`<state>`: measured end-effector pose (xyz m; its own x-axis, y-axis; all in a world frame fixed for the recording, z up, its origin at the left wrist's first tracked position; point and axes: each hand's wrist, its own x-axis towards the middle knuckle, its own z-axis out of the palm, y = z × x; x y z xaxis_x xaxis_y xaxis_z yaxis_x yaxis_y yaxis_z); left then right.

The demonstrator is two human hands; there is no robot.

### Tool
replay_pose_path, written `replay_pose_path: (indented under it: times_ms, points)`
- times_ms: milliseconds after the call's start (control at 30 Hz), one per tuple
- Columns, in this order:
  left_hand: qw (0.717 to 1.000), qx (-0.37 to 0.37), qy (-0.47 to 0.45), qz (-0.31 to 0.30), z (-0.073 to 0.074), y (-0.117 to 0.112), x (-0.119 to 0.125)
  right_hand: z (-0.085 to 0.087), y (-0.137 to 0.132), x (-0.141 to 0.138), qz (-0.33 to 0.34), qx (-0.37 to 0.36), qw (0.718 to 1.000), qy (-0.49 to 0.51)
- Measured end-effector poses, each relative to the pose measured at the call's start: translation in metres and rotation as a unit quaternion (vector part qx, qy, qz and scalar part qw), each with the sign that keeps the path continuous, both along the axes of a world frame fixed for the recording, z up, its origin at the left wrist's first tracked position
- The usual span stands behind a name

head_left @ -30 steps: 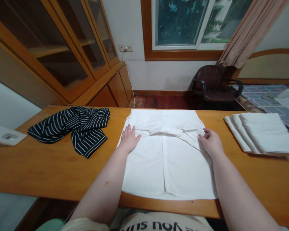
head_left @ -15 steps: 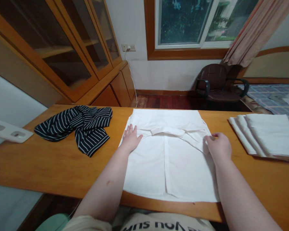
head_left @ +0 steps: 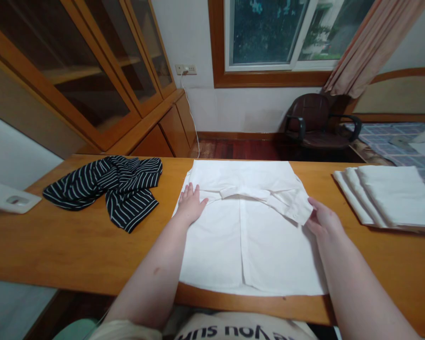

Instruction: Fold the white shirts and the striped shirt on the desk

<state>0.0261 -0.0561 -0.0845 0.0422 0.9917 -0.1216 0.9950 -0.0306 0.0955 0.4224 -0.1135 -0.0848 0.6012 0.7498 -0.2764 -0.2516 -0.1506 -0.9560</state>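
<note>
A white shirt (head_left: 248,236) lies flat and partly folded on the wooden table (head_left: 74,245), its sleeves crossed over the upper part. My left hand (head_left: 190,205) rests flat on the shirt's left edge, fingers stretched out. At the shirt's right edge my right hand (head_left: 324,219) sits just under the sleeve cuff (head_left: 297,210), which is lifted slightly off the cloth. Its fingertips are tucked beneath the cuff and partly hidden.
A black and white striped garment (head_left: 113,186) lies crumpled at the left. A stack of folded white cloths (head_left: 389,196) sits at the right. A white device (head_left: 7,198) lies at the far left edge. Behind the table are a cabinet and a dark chair (head_left: 318,127).
My right hand slid from on top of the shirt to its right edge and under the sleeve cuff, which now sticks out to the right. The left hand has stayed put.
</note>
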Motion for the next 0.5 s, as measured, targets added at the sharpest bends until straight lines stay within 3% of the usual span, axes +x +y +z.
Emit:
replay_pose_path:
  times_ms: [100,300,500]
  points:
    - [1.000,0.002,0.000,-0.001,0.000,0.000,0.000,-0.005,0.002,-0.002,0.002,-0.002,0.995,0.103]
    - [1.000,-0.009,0.000,0.004,0.001,0.001,0.001,-0.007,-0.001,-0.013,0.030,-0.006,0.998,0.053]
    - [1.000,-0.008,-0.005,0.007,0.001,0.000,0.002,-0.007,0.001,-0.005,-0.058,-0.016,0.985,-0.163]
